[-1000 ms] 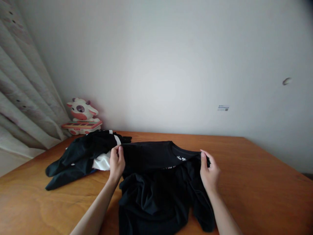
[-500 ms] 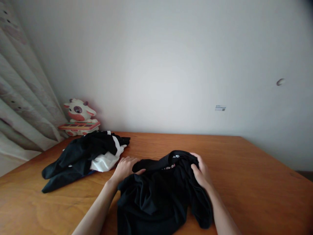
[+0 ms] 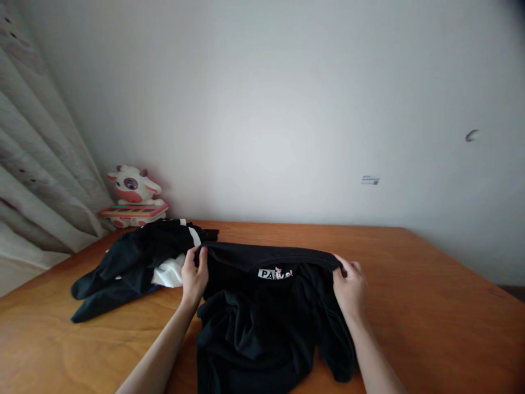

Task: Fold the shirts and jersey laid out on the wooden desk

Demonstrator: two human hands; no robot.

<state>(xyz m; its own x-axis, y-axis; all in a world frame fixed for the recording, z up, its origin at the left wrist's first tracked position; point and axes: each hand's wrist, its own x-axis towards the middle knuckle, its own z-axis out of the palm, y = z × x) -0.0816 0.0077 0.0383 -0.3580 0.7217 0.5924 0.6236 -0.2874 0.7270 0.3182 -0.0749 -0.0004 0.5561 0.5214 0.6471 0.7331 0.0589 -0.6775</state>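
A black garment (image 3: 262, 328), perhaps a sweatshirt, lies bunched on the wooden table in front of me. Its far edge is stretched in a nearly straight band between my hands, lifted a little. My left hand (image 3: 195, 276) pinches the left end of that band between thumb and fingers. At the right end, my right hand (image 3: 350, 284) grips the same edge with its fingers curled in. Below the band shows a white printed patch (image 3: 274, 273) with the letters "PA" and a small pink-and-white figure. The lower part of the garment runs out of view.
A pile of black and white clothes (image 3: 135, 262) lies on the left of the table (image 3: 426, 306). Behind it a cow-shaped toy keyboard (image 3: 134, 197) stands against the wall. A patterned curtain (image 3: 36, 153) hangs at the left, and a small label (image 3: 370, 180) is on the wall.
Both hands have moved apart, the left one to the left and the right one to the right. The garment's edge has gone from curved and folded to stretched, and the printed patch shows more.
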